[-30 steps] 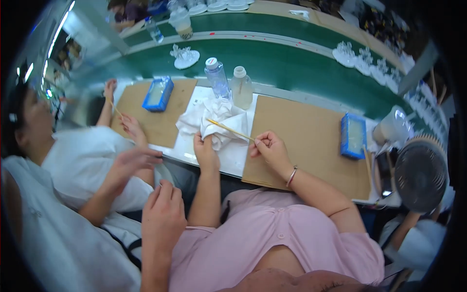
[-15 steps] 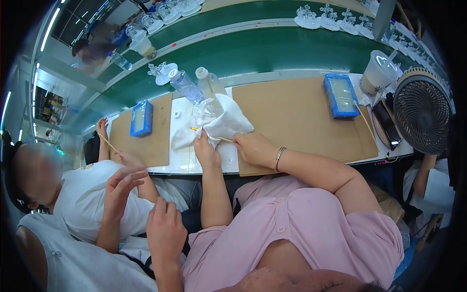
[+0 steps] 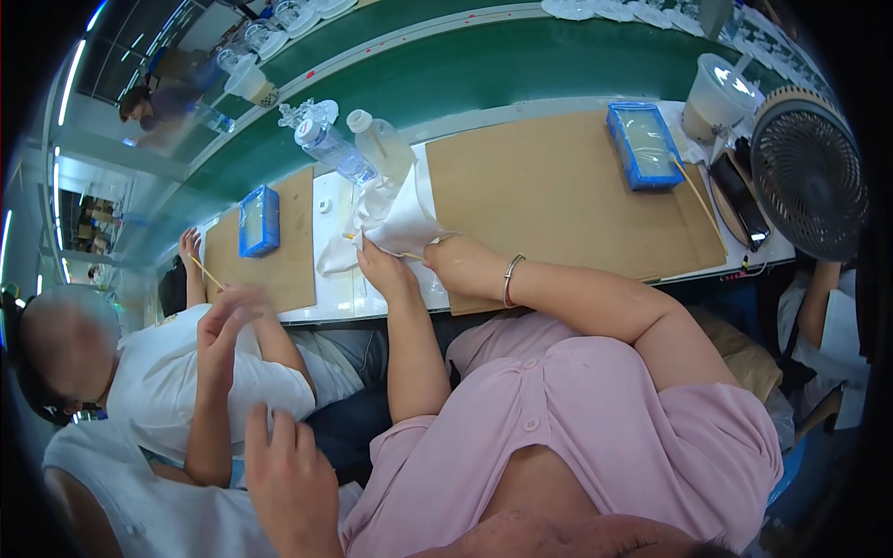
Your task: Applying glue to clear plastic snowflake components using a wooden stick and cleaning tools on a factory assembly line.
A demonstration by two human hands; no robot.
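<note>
My left hand (image 3: 386, 272) is closed on a white cloth (image 3: 395, 221) bunched near the table's front edge. A yellow tip (image 3: 350, 236) sticks out beside its fingertips. My right hand (image 3: 462, 265), with a bracelet on the wrist, rests close by on the brown board (image 3: 549, 186). Its fingers pinch a thin pale stick (image 3: 409, 255) that spans the gap between my hands. Whether tip and stick are one piece, I cannot tell. Directly behind the cloth stand a clear bottle (image 3: 337, 153) with a white cap and a cloudy bottle (image 3: 383, 144).
To the right are a blue-framed box (image 3: 644, 144), a thin yellow stick (image 3: 698, 191), a lidded drink cup (image 3: 716, 98), a black case (image 3: 739, 200) and a fan (image 3: 807, 172). Clear ornaments line the green shelf (image 3: 437, 74). Co-workers sit at left, one raising a hand (image 3: 290, 479) near me.
The whole view has shifted, so table items sit higher and further left. The cloth's right flap is drawn in. The nearest co-worker's hand has dropped slightly. My hands keep their grip.
</note>
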